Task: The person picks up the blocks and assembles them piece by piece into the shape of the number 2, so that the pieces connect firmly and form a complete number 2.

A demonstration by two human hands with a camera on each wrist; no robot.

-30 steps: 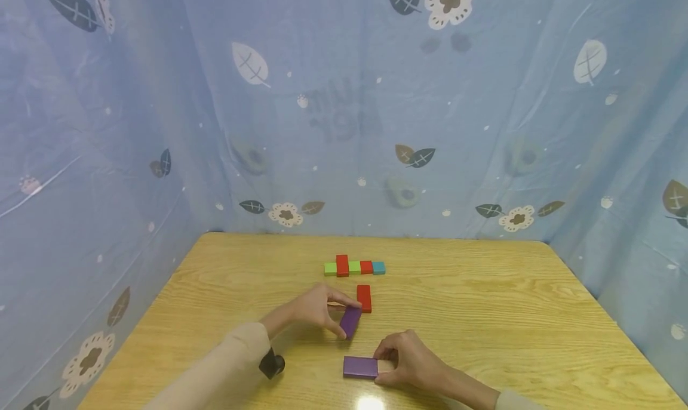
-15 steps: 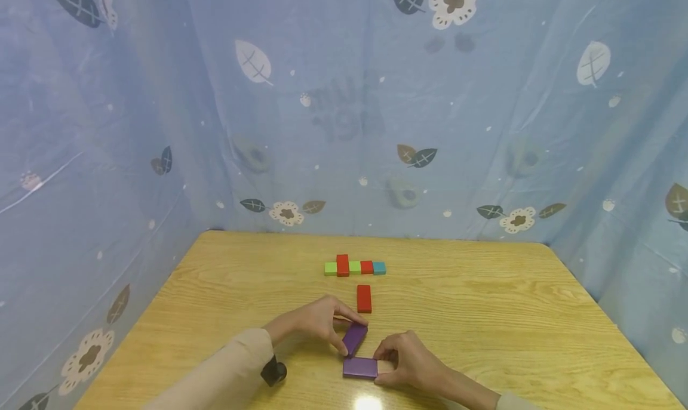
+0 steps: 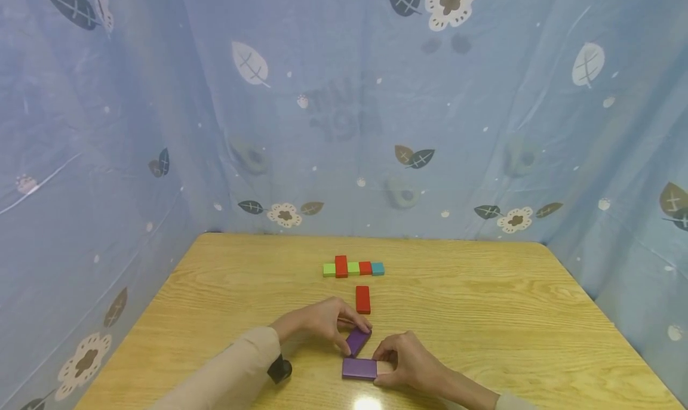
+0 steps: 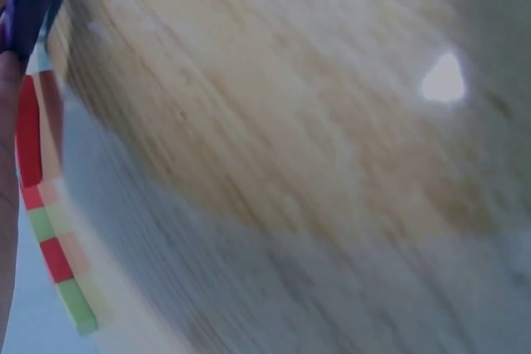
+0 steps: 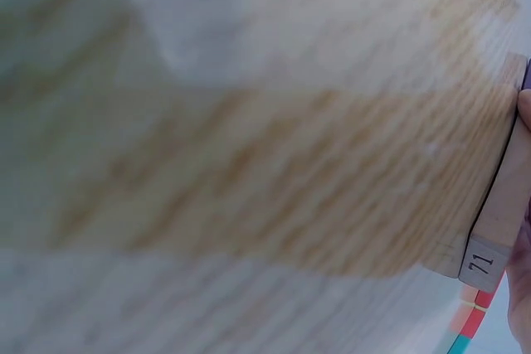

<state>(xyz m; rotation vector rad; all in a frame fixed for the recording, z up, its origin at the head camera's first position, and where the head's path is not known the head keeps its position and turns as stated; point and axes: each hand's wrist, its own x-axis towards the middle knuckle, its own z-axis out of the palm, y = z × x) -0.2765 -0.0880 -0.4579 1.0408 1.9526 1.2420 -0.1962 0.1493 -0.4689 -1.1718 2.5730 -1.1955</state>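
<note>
My left hand pinches a purple block between thumb and fingers, turned at a slant. Its near end comes right up to the far edge of a second purple block, which lies crosswise on the table. My right hand grips a plain wooden block set end to end with that second block and partly covered by the fingers. In the right wrist view this wooden block has "71" printed on its end. At the left wrist view's edge, the pinched purple block shows dark.
Beyond the left fingers lies a red block, long side pointing away. Farther back, a row of green, red and blue blocks runs sideways. The wooden table is bounded by a blue patterned curtain.
My left hand has drawn the purple block away from the red one, towards me and slightly right, up to the second purple block. The right hand stays in place.
</note>
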